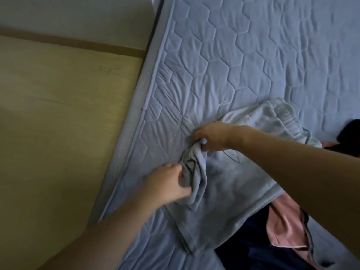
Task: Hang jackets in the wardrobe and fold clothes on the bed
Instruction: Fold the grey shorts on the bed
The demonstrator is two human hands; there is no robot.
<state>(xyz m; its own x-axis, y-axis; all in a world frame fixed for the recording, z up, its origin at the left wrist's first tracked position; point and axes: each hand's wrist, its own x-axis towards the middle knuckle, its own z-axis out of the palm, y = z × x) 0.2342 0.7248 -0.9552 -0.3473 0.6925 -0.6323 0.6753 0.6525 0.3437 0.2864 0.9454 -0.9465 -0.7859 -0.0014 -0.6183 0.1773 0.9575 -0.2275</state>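
A pair of light grey sweatpants (229, 184) lies on the quilted blue bed (253, 55), with its elastic waistband toward the upper right. My left hand (167, 182) grips a bunched fold of the grey fabric near the bed's left edge. Just above it, my right hand (212, 136) pinches the same bunched end of the sweatpants. The fabric between the two hands is lifted and crumpled.
A pink garment (286, 227) and a dark navy garment (249, 246) lie at the lower right, partly under the sweatpants. Something black (350, 131) sits at the right edge. Wooden floor (58, 133) runs along the bed's left side.
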